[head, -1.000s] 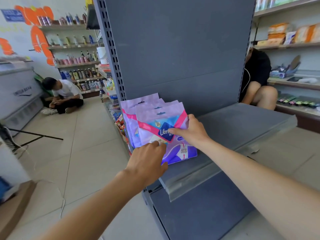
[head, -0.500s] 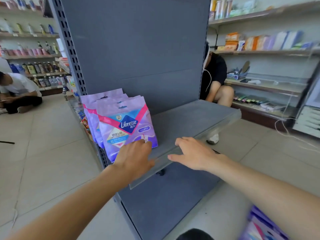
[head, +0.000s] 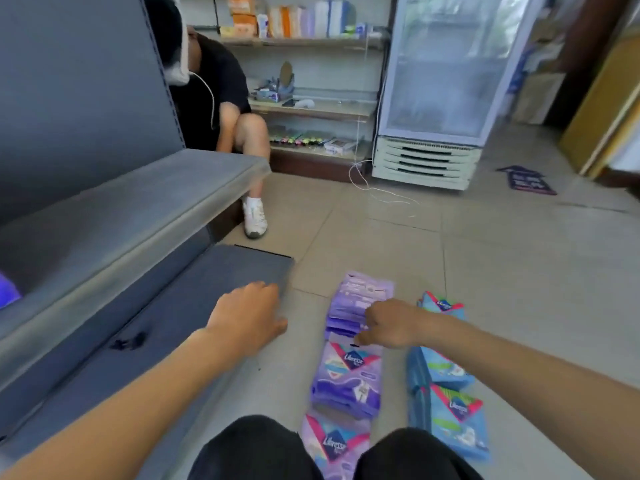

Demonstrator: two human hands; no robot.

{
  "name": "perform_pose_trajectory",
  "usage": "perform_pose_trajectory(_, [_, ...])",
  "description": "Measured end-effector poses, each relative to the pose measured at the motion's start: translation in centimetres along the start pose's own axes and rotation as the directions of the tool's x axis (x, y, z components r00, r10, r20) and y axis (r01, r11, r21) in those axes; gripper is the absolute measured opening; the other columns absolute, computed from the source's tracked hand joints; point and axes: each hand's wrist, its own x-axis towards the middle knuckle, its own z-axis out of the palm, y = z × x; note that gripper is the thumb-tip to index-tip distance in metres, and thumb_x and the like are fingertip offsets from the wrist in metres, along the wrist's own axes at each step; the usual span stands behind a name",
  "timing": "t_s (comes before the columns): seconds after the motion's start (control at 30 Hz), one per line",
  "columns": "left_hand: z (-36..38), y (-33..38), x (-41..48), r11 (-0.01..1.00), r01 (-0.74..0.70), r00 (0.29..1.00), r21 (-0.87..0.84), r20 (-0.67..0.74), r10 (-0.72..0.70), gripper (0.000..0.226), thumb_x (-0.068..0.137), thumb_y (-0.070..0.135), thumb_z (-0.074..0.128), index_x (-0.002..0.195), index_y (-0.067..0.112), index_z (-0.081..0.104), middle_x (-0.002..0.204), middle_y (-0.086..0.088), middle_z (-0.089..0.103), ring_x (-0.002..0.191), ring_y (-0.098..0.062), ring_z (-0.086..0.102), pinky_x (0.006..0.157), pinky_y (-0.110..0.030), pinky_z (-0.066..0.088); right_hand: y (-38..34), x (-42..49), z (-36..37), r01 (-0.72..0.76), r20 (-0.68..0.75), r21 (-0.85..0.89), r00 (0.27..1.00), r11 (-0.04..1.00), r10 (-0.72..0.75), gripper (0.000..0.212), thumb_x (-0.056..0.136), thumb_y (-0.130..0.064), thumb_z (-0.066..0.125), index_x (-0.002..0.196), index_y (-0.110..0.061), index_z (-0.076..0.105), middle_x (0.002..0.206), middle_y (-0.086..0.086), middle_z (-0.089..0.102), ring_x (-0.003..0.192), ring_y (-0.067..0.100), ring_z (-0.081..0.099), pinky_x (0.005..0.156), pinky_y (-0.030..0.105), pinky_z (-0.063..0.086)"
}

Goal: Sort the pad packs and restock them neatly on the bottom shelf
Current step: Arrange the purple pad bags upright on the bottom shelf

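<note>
So the pad packs are all flat on the floor (head: 485, 271), glossy beige tile, in two rows running straight away from the person's knees. Purple row: a soft, crinkly plastic purple pack (head: 346, 379) in the middle, roughly rectangular with a pink V stripe and a dark diamond logo. Its long axis runs along the row, and its top end points away from the person. Another purple one (head: 332, 445) sits between the knees, facing the same way. Beyond them is a lilac stack (head: 360, 299), printed backs up. To the right are the blue packs (head: 457, 420), same pillowy shape, tops also pointing away.

The right hand (head: 391, 323) is down at the top edge of the middle purple pack with its fingers curled downward. It's too blurry to tell if they've actually got hold of it. The left hand (head: 247, 317) hovers over the edge of the dark base panel (head: 173, 306), fingers loosely bent, holding nothing.

The bottom shelf (head: 121, 209) is matte grey metal, long and flat, with a purple sliver (head: 7, 292) at its left end.
</note>
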Motion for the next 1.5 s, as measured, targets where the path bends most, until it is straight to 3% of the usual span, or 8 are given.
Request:
perform_pose_trajectory(0.13, [4.4, 3.4, 4.1, 0.991, 0.024, 0.987, -0.131, 0.16, -0.002, 0.039, 0.087, 0.047, 0.057, 0.116, 0.022, 0.055, 0.12, -0.003, 0.06, 0.107, -0.025, 0.059, 0.083, -0.032, 0.045, 4.9, 1.0, 4.3, -0.183, 0.102, 0.237, 0.981, 0.954, 0.163, 0.05, 0.094, -0.045, 0.052, 0.057, -0.018, 0.032, 0.063, 0.002, 0.036, 0.059, 0.017, 0.04, 0.05, 0.024, 0.027])
perform_pose_trajectory(0.43, [18.5, 6.3, 13.2, 0.839, 0.34, 0.862, -0.425, 0.498, -0.097, 0.028, 0.092, 0.038, 0.058, 0.098, 0.012, 0.048, 0.096, -0.003, 0.061, 0.073, -0.012, 0.054, 0.052, -0.015, 0.035, 11.3, 11.3, 17.9, -0.461, 0.236, 0.744, 0.858, 0.484, 0.456, 0.026, 0.091, -0.031, 0.058, 0.09, -0.005, 0.051, 0.094, 0.013, 0.055, 0.081, 0.024, 0.053, 0.059, 0.026, 0.038])
perform_pose_trajectory(0.57, [25.4, 6.2, 16.2, 0.789, 0.452, 0.795, -0.417, 0.589, -0.143, 0.031, 0.093, 0.037, 0.057, 0.103, 0.012, 0.042, 0.117, -0.007, 0.059, 0.086, -0.012, 0.052, 0.054, -0.017, 0.035, 12.1, 15.8, 22.5, -0.502, 0.328, 0.837, 0.781, 0.22, 0.532, 0.026, 0.092, -0.03, 0.061, 0.081, -0.011, 0.046, 0.094, 0.011, 0.057, 0.068, 0.015, 0.055, 0.058, 0.023, 0.041])
perform_pose_trajectory(0.67, [30.1, 6.2, 17.8, 0.741, 0.513, 0.771, -0.433, 0.612, -0.176, 0.051, 0.083, 0.045, 0.069, 0.108, 0.013, 0.038, 0.118, -0.004, 0.056, 0.101, -0.019, 0.058, 0.068, -0.024, 0.044, 12.6, 18.9, 25.1, -0.497, 0.37, 0.862, 0.751, 0.099, 0.547, 0.037, 0.087, -0.038, 0.066, 0.1, -0.006, 0.051, 0.107, 0.011, 0.066, 0.091, 0.024, 0.067, 0.066, 0.028, 0.051])
perform_pose_trajectory(0.97, [38.8, 5.5, 19.2, 0.679, 0.518, 0.787, -0.52, 0.602, -0.139, 0.091, 0.037, 0.067, 0.072, 0.11, 0.014, 0.063, 0.107, -0.008, 0.067, 0.091, -0.022, 0.066, 0.071, -0.03, 0.051, 13.0, 22.5, 29.4, -0.441, 0.389, 0.897, 0.742, -0.04, 0.545, 0.052, 0.073, -0.04, 0.08, 0.107, -0.008, 0.056, 0.101, 0.007, 0.071, 0.08, 0.02, 0.07, 0.057, 0.026, 0.055])
perform_pose_trajectory(1.17, [37.6, 5.0, 16.5, 0.7, 0.478, 0.824, -0.531, 0.547, -0.147, 0.065, 0.059, 0.055, 0.08, 0.105, 0.014, 0.061, 0.105, -0.006, 0.065, 0.087, -0.019, 0.066, 0.069, -0.028, 0.052, 11.9, 21.4, 28.8, -0.38, 0.372, 0.921, 0.782, -0.091, 0.5, 0.052, 0.067, -0.025, 0.086, 0.108, -0.007, 0.06, 0.096, 0.009, 0.074, 0.078, 0.024, 0.073, 0.065, 0.034, 0.06])
perform_pose_trajectory(1.33, [32.7, 4.0, 14.7, 0.697, 0.427, 0.883, -0.576, 0.43, -0.185, 0.074, 0.049, 0.068, 0.069, 0.103, 0.019, 0.06, 0.104, 0.0, 0.065, 0.088, -0.015, 0.066, 0.077, -0.036, 0.057, 9.9, 19.3, 23.9, -0.27, 0.261, 0.962, 0.853, -0.047, 0.452, 0.045, 0.064, -0.015, 0.088, 0.1, -0.007, 0.062, 0.088, 0.007, 0.074, 0.067, 0.018, 0.073, 0.055, 0.028, 0.057])
perform_pose_trajectory(1.5, [22.3, 3.9, 12.6, 0.67, 0.365, 0.93, -0.646, 0.277, -0.24, 0.048, 0.072, 0.041, 0.078, 0.108, 0.017, 0.057, 0.105, 0.002, 0.061, 0.097, -0.015, 0.063, 0.069, -0.025, 0.053, 7.3, 16.1, 15.8, -0.078, 0.071, 0.997, 0.916, 0.002, 0.394, 0.034, 0.067, -0.011, 0.085, 0.092, -0.015, 0.062, 0.087, 0.002, 0.073, 0.064, 0.012, 0.071, 0.045, 0.02, 0.052])
